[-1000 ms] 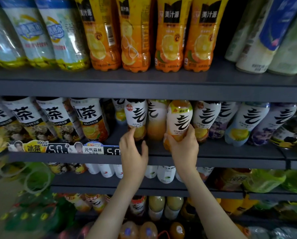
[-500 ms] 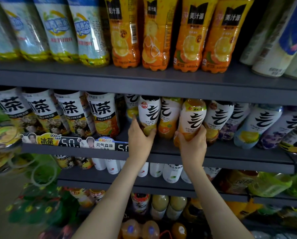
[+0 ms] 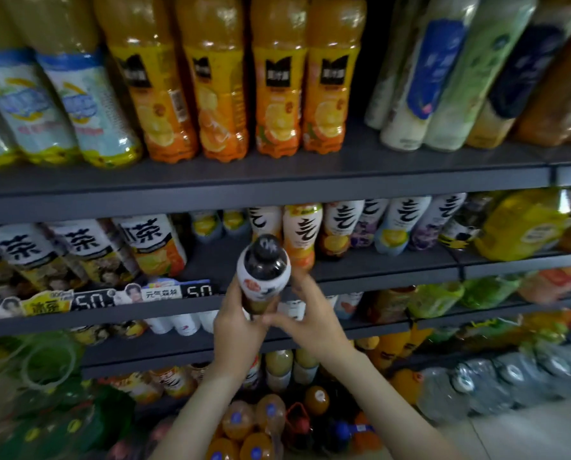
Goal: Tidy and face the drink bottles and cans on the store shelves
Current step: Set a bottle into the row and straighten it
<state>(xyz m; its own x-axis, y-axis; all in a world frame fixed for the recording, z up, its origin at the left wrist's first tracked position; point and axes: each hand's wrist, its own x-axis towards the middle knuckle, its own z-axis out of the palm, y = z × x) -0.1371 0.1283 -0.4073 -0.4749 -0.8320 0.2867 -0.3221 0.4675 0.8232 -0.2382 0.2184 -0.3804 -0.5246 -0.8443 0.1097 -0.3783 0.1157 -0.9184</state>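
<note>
Slippage is the first worry: the white-labelled bottle (image 3: 263,273) is off the shelf, held in the air just in front of the middle shelf (image 3: 377,270), tipped so its dark cap points toward the camera, and both hands hold it low down. The left hand (image 3: 239,327) wraps the lower body from the left, and the right hand (image 3: 312,315) curls its fingers round the right side with the thumb near the base, so the top end is unsupported; a loose grip while turning the label could let it drop onto the bottles stacked at the bottom (image 3: 254,423), directly below. The second risk is in setting it back. The bare patch of shelf between the tea bottles (image 3: 148,244) and the row of white-label bottles (image 3: 340,224) looks like its place, and the nearest of that row, an orange-tinted bottle (image 3: 302,234), stands just behind the held one; a careless push could knock it into its neighbours or shove it out of line. Going in with the label turned away would also leave the facing undone. The shelving is dark grey, with a price strip (image 3: 177,291) along the front edge; orange juice bottles (image 3: 217,104) fill the shelf above, more drinks crowd the shelves below, and shrink-wrapped water (image 3: 496,383) lies on the pale floor at lower right.
</note>
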